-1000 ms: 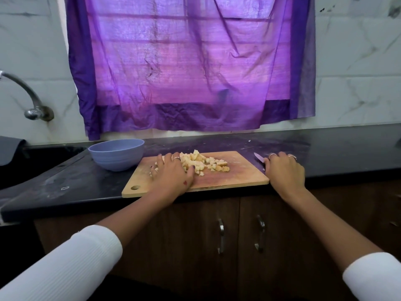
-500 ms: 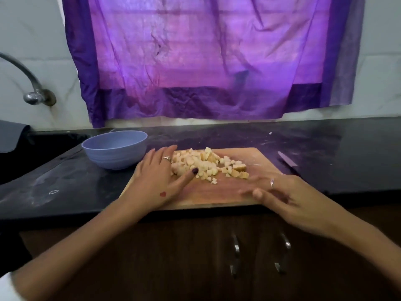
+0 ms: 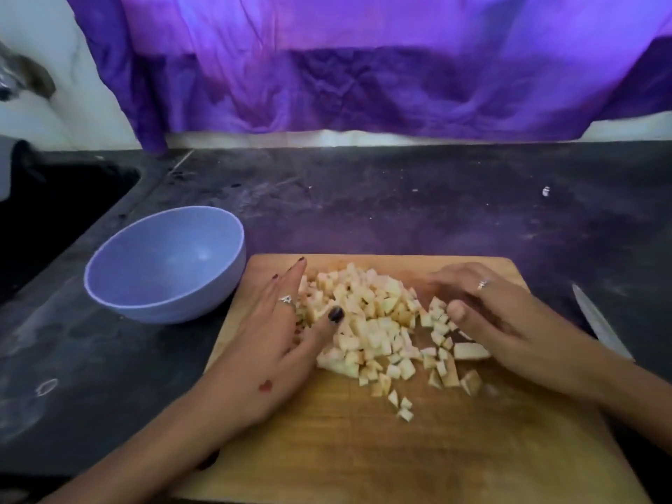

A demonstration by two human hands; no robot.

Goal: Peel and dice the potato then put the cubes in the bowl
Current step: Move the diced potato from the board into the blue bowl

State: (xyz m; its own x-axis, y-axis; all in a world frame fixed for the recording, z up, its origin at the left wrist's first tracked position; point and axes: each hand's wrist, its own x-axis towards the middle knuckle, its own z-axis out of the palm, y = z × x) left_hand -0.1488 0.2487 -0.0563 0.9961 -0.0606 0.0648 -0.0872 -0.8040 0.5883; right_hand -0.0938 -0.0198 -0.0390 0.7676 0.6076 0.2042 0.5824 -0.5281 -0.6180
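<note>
Since half a second ago your right hand (image 3: pixel 509 321) has come off the near edge of the cutting board (image 3: pixel 363 449) and onto the right side of the potato cubes (image 3: pixel 378 329), and your view has dropped closer to the board. That hand now lies low over the board with its fingers loosely bent toward the heap, fingertips among the outer cubes; motion blur keeps me from telling whether it grips any of them. Your left hand (image 3: pixel 280 343) rests on the board at the heap's left side, fingers straight and spread wide, thumb pressed against the cubes, holding nothing. The cubes sit in one loose pile on the far half of the board between your two hands, with a few strays scattered toward the board's near edge. Just beyond the board's far left corner stands the blue bowl (image 3: pixel 163 263), upright and with no cubes in it. Off the board's right edge, the knife (image 3: pixel 600 321) lies on the dark counter (image 3: pixel 400 212), apart from your right hand. Behind the board a purple curtain (image 3: pixel 363 67) hangs against the wall.
</note>
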